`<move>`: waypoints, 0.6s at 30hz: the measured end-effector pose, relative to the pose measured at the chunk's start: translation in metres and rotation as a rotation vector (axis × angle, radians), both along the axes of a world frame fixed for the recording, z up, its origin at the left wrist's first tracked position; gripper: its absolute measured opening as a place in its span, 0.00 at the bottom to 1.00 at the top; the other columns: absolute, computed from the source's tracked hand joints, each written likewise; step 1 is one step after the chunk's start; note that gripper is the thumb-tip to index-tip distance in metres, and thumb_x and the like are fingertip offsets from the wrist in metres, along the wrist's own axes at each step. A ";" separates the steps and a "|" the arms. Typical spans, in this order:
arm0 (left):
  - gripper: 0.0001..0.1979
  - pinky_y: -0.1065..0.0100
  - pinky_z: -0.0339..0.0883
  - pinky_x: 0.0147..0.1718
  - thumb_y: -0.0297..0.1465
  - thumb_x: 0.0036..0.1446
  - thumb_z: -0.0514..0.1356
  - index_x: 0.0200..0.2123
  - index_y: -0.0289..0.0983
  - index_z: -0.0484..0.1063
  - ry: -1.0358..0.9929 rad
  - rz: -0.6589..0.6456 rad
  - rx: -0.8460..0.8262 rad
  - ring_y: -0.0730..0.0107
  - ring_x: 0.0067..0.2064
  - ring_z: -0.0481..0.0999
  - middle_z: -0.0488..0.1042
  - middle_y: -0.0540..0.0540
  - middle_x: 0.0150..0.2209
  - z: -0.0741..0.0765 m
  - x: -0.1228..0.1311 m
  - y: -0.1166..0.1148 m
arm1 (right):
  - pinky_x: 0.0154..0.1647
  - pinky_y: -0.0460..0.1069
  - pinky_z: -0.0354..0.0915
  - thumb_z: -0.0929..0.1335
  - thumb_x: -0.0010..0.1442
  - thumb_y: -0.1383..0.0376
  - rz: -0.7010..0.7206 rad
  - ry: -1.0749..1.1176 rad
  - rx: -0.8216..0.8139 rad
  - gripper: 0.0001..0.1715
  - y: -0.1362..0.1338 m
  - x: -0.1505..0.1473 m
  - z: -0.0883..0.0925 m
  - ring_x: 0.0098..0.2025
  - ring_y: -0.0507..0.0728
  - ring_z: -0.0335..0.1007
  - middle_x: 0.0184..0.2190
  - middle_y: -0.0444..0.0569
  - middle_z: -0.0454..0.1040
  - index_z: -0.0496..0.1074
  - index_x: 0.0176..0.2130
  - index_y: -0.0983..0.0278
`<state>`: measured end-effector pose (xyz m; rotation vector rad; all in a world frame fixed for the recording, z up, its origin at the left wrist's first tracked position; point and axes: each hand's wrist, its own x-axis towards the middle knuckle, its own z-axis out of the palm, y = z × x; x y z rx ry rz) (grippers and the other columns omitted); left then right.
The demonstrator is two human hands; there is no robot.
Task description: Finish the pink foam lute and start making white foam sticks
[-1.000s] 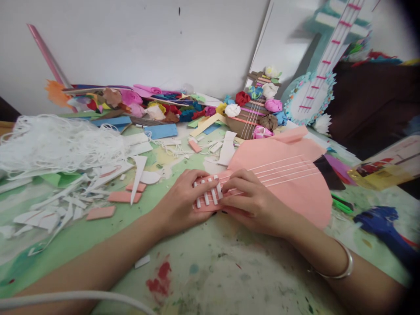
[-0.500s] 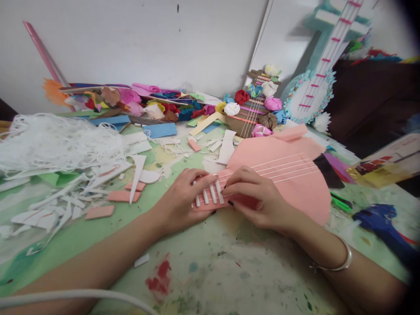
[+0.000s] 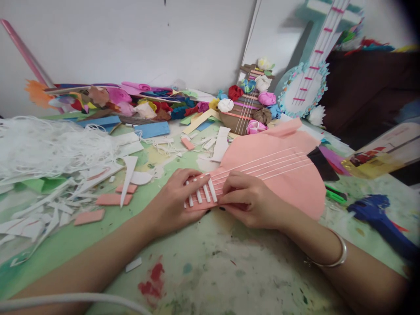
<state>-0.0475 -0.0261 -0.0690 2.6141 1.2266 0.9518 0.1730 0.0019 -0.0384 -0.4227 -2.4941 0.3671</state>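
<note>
Altogether, three lute-like models are in view: one pink paper lute [image 3: 278,164], lying on the paint-stained tabletop [image 3: 187,280] beneath both hands, and beyond it one brown lute [image 3: 238,120] covered with paper flowers and one teal lute [image 3: 306,74] with seven magenta bars showing. Left of the pink paper lute are four pink offcuts [image 3: 114,199] among white scraps [image 3: 33,223], and one tangled heap of white string [image 3: 55,146]; right of it are one green utility knife [image 3: 335,194], one blue glue gun [image 3: 382,225] and one bottle [image 3: 392,153] of yellow liquid. The bottle bears a printed label, too blurred to read. The pink paper lute has a broad, rounded body, a narrow neck pointing left, four white strings running lengthwise and at least four white strips [image 3: 206,192] across the neck. The left hand [image 3: 170,199] grips the neck's end, one finger lying over the strips. The right hand [image 3: 254,199] has its fingers curled together at the neck; whether they pinch anything cannot be told.
</note>
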 end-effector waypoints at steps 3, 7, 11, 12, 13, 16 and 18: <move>0.27 0.57 0.64 0.49 0.37 0.54 0.60 0.57 0.37 0.62 0.043 -0.014 -0.051 0.57 0.52 0.65 0.64 0.37 0.51 0.003 -0.001 -0.002 | 0.30 0.48 0.57 0.65 0.53 0.76 0.004 -0.095 -0.011 0.11 0.001 0.001 0.002 0.30 0.54 0.59 0.23 0.48 0.67 0.76 0.26 0.67; 0.29 0.52 0.63 0.50 0.40 0.54 0.59 0.57 0.35 0.62 0.103 0.015 -0.097 0.53 0.52 0.65 0.64 0.36 0.52 0.006 0.001 -0.005 | 0.32 0.49 0.57 0.66 0.54 0.76 0.007 -0.190 -0.037 0.11 0.002 0.002 0.006 0.31 0.54 0.60 0.25 0.49 0.68 0.76 0.26 0.67; 0.22 0.51 0.61 0.52 0.37 0.57 0.57 0.53 0.35 0.66 0.105 0.081 -0.031 0.52 0.55 0.64 0.63 0.36 0.55 0.004 0.008 -0.004 | 0.34 0.49 0.58 0.65 0.55 0.75 0.004 -0.241 -0.043 0.12 0.002 0.006 0.010 0.32 0.54 0.60 0.26 0.50 0.68 0.77 0.28 0.66; 0.21 0.51 0.61 0.52 0.36 0.57 0.57 0.52 0.35 0.67 0.108 0.084 -0.010 0.52 0.55 0.65 0.64 0.36 0.55 0.004 0.009 -0.003 | 0.34 0.49 0.58 0.65 0.55 0.75 0.002 -0.262 -0.042 0.12 0.002 0.007 0.011 0.32 0.54 0.60 0.26 0.49 0.68 0.77 0.28 0.66; 0.20 0.51 0.61 0.52 0.35 0.56 0.57 0.52 0.35 0.67 0.112 0.082 0.010 0.53 0.54 0.65 0.65 0.36 0.54 0.003 0.011 -0.002 | 0.34 0.49 0.58 0.65 0.55 0.76 -0.001 -0.282 -0.043 0.12 0.002 0.008 0.011 0.32 0.54 0.60 0.26 0.49 0.68 0.77 0.29 0.66; 0.18 0.53 0.64 0.49 0.33 0.56 0.58 0.50 0.35 0.69 0.115 0.068 0.050 0.55 0.51 0.68 0.69 0.37 0.50 0.003 0.014 -0.001 | 0.33 0.48 0.56 0.65 0.55 0.76 -0.002 -0.328 -0.060 0.13 0.003 0.012 0.012 0.32 0.54 0.60 0.27 0.49 0.67 0.78 0.29 0.65; 0.17 0.54 0.64 0.49 0.32 0.55 0.58 0.49 0.35 0.69 0.112 0.062 0.062 0.56 0.50 0.69 0.70 0.38 0.49 0.004 0.015 0.000 | 0.32 0.48 0.55 0.64 0.56 0.75 0.007 -0.340 -0.071 0.13 0.003 0.013 0.012 0.31 0.54 0.59 0.26 0.49 0.66 0.77 0.29 0.65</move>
